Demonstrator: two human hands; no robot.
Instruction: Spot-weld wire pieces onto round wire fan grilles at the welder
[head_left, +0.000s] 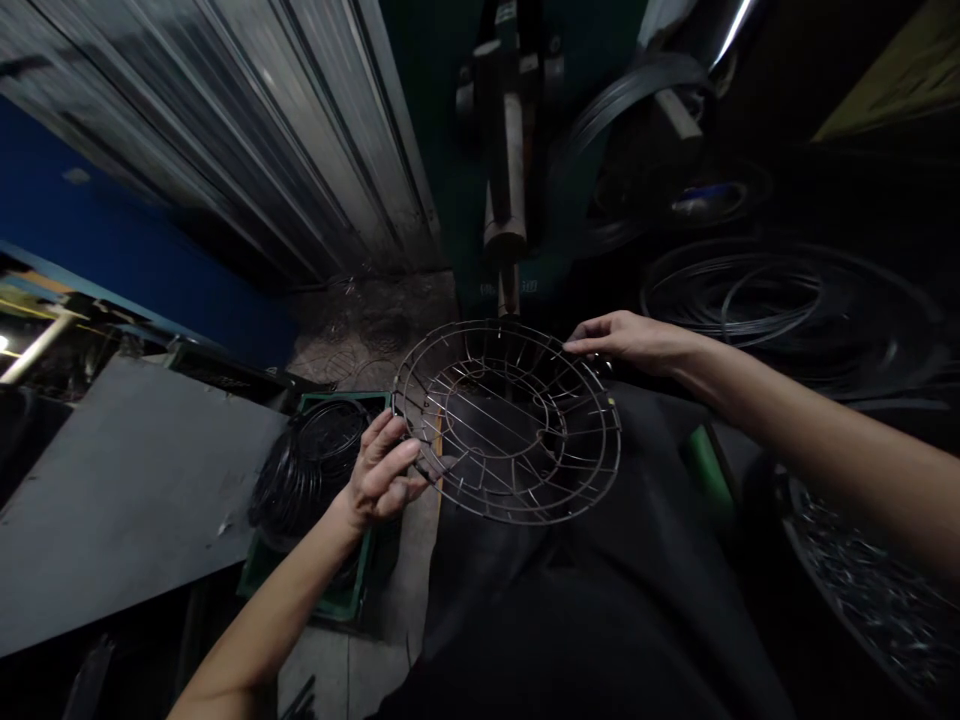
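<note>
The left hand [386, 472] grips the near-left rim of a round wire frame [504, 424], held above the person's lap. The right hand [626, 340] has its fingers bent together at the far rim; whether they pinch it I cannot tell. Beyond the frame stands a machine [506, 170]. Leftward, black wire [292, 490] lies in a green crate [346, 608]; rightward are loose wire coils [772, 305].

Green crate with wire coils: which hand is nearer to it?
Left. The left hand, at the left rim of the wire frame, appears close beside the green crate; the right hand is farther right, at the frame's upper-right rim.
</note>
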